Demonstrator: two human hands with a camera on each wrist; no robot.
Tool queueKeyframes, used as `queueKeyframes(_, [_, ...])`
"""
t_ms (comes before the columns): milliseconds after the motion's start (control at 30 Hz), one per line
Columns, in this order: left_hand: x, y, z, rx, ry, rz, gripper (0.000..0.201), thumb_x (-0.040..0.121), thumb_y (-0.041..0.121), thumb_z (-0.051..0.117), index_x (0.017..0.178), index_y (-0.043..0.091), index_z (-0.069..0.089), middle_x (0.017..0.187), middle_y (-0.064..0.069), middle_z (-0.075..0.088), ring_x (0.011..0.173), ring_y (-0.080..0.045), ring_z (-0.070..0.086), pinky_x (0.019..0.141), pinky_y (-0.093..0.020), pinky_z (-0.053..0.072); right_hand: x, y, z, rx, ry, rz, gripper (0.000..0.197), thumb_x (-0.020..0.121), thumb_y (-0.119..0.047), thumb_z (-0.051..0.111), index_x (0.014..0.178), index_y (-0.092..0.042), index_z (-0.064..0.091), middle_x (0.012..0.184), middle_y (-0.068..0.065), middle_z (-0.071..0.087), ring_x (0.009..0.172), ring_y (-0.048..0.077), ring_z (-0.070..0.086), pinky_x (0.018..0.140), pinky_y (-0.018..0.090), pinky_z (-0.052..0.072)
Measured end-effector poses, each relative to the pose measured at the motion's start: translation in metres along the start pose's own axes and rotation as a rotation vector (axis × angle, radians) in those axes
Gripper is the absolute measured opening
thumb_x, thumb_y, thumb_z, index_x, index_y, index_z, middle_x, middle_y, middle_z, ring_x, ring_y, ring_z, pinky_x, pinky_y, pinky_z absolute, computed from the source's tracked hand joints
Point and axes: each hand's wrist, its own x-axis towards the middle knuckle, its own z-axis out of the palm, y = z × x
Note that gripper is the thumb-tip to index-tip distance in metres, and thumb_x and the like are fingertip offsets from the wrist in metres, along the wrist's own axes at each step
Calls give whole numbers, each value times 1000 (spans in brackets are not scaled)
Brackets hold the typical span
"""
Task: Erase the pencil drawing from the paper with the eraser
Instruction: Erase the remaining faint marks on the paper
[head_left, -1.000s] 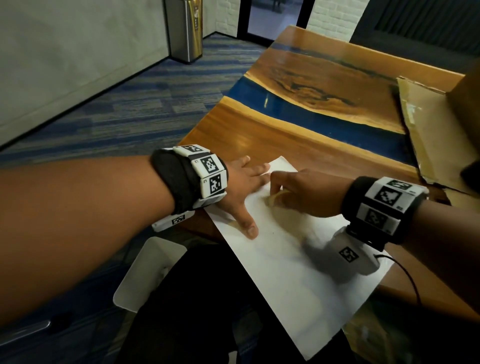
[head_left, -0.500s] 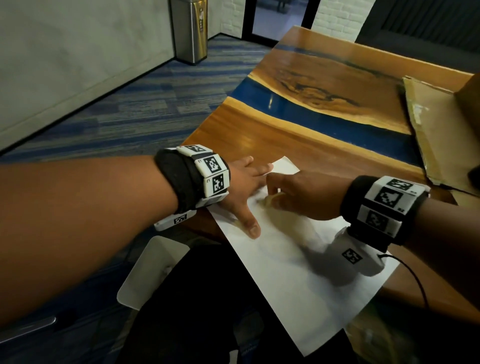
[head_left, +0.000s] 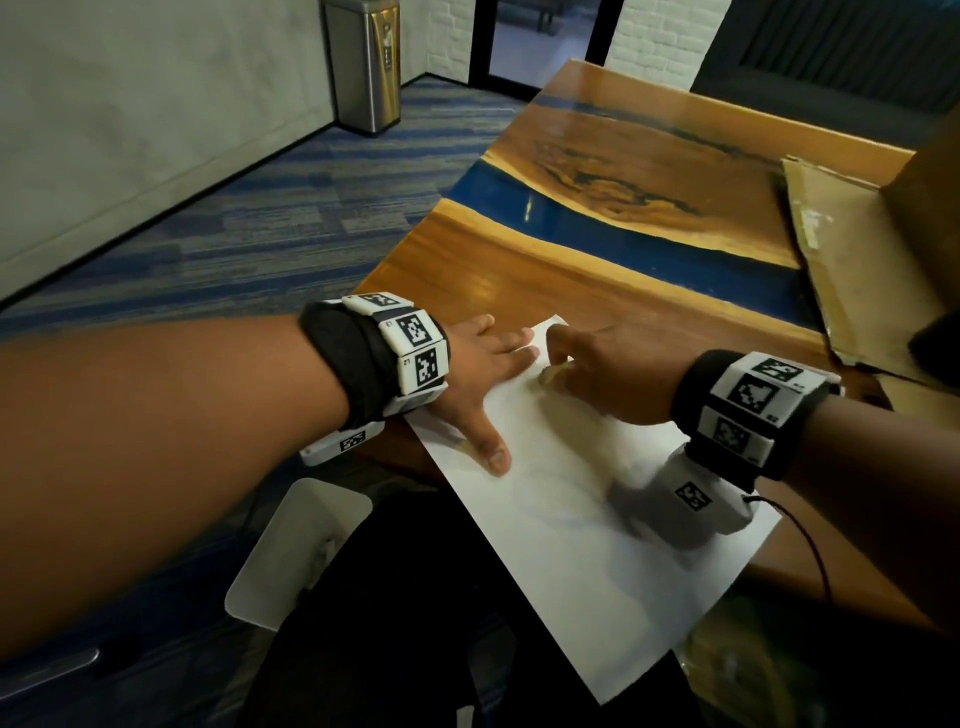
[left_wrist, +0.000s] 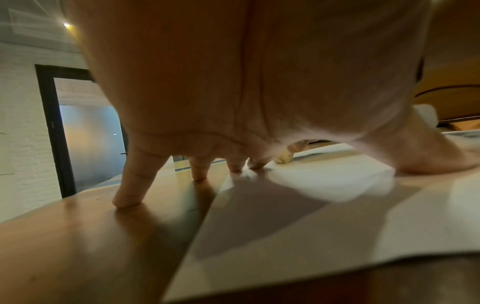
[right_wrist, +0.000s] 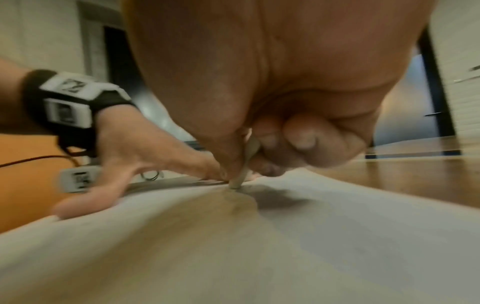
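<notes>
Small pale yellowish eraser (head_left: 549, 375) pinched in right hand (head_left: 608, 374), tip on white paper sheet (head_left: 597, 545) near its far corner, left hand (head_left: 483, 374) spread flat, pressing sheet at wooden table's (head_left: 545, 270) left edge.

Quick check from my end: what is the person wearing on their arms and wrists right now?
Both forearms are bare, no sleeves. Each wrist carries a black band ringed with white square blocks printed with black-and-white square codes. A white camera box bearing a similar code hangs under the right wrist, with a thin dark cable trailing from it. A similar white box sits under the left wrist.
</notes>
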Motion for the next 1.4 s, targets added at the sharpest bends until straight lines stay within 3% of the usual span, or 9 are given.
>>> queueKeyframes(133, [-1, 1, 2, -11, 0, -7, 137, 61, 88, 63, 157, 31, -16, 164, 12, -24, 152, -31, -15, 116, -63, 11, -15, -21, 14, 129, -227, -257, 14, 99, -39, 50, 108, -28, 51, 95, -4, 62, 82, 13, 57, 70, 27, 46])
queueKeyframes(300, [-5, 4, -1, 24, 26, -1, 134, 62, 89, 58, 159, 27, -10, 166, 7, -21, 153, -34, -9, 117, -57, 16, -6, -6, 1, 76, -81, 29, 16, 101, -41, 47, 111, -29, 48, 79, -7, 56, 75, 17, 55, 66, 32, 43])
queueKeyframes(500, [-15, 5, 5, 62, 37, 7, 128, 67, 89, 55, 160, 28, -7, 167, 9, -16, 154, -27, -6, 118, -55, 17, -10, -5, 2, 49, -73, 94, 17, 101, -43, 44, 107, -28, 47, 78, -6, 57, 71, 13, 52, 66, 32, 44])
queueKeyframes(700, [-14, 5, 7, 34, 17, 2, 135, 61, 90, 57, 159, 28, -11, 166, 9, -18, 154, -27, -9, 118, -55, 16, -24, -31, 15, 125, -175, -198, 17, 100, -38, 50, 111, -24, 50, 89, -5, 58, 76, 12, 54, 68, 27, 42])
queueKeyframes(867, [-11, 6, 3, 59, 18, -24, 131, 64, 89, 57, 159, 27, -10, 166, 8, -17, 153, -31, -8, 118, -56, 15, -12, -13, 4, 14, -17, 66, 12, 102, -41, 45, 104, -29, 44, 80, -6, 58, 72, 15, 55, 58, 28, 39])
queueKeyframes(1000, [-10, 5, 2, 41, 5, -24, 134, 63, 88, 61, 159, 29, -11, 166, 8, -18, 153, -32, -10, 118, -56, 13, -22, -28, 22, 124, -182, -231, 12, 100, -40, 50, 107, -30, 48, 97, 0, 64, 83, 18, 58, 73, 32, 46])
queueKeyframes(1167, [1, 3, 0, 53, 3, -21, 137, 60, 92, 56, 159, 25, -12, 167, 3, -18, 153, -37, -6, 122, -54, 9, -12, -11, 6, 37, -29, 19, 14, 102, -41, 44, 110, -29, 46, 81, -7, 57, 75, 15, 55, 60, 28, 38])
queueKeyframes(1300, [-1, 3, 2, 37, 9, -28, 135, 63, 88, 60, 159, 25, -12, 167, 4, -17, 153, -36, -6, 123, -51, 8, -25, -25, 18, 81, -176, -218, 14, 100, -37, 49, 112, -29, 49, 93, -2, 61, 83, 19, 56, 71, 32, 44])
queueKeyframes(1400, [2, 2, 0, 38, 12, -27, 136, 62, 89, 59, 158, 26, -13, 166, 5, -18, 153, -35, -6, 123, -52, 8, -19, -14, 14, 61, -122, -116, 17, 101, -39, 47, 114, -28, 49, 91, -2, 62, 81, 18, 57, 70, 32, 44])
